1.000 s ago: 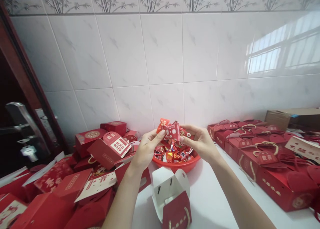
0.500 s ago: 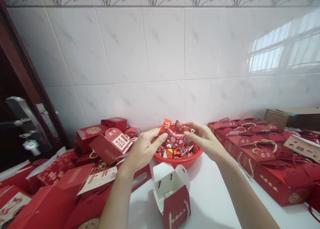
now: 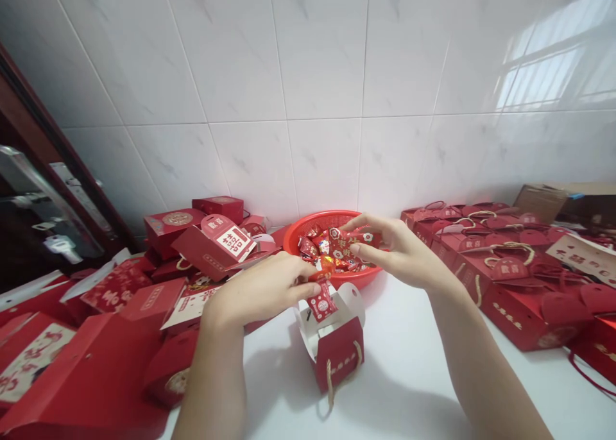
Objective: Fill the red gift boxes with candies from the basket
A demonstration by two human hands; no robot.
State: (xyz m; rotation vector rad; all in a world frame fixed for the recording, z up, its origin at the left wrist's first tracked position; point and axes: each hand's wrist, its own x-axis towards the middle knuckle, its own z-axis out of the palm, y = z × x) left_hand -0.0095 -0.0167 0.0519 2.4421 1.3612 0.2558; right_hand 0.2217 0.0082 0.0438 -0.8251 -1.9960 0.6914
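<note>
My left hand (image 3: 269, 287) pinches a small red patterned candy packet (image 3: 321, 305), held at the mouth of a small open gift box (image 3: 341, 358). An orange-red wrapper sits by the same fingertips. This box is red outside and white inside, with rope handles, and its flaps stand up. Behind it, my right hand (image 3: 404, 251) grips a larger red packet (image 3: 347, 242) with white flowers and gold characters, over the red plastic basket (image 3: 332, 220). Several wrapped candies (image 3: 332, 260) lie in the basket.
Red gift boxes (image 3: 91, 363) are heaped on the left. Closed red boxes with rope handles (image 3: 510, 292) stand in rows on the right, near a brown carton (image 3: 541, 203). A tiled wall (image 3: 322, 151) rises behind the white table (image 3: 394, 376); a door handle (image 3: 36, 186) is at far left.
My left hand has come down from the basket to the open box with a red packet. My right hand stays over the basket with the flowered packet. The view has tilted down.
</note>
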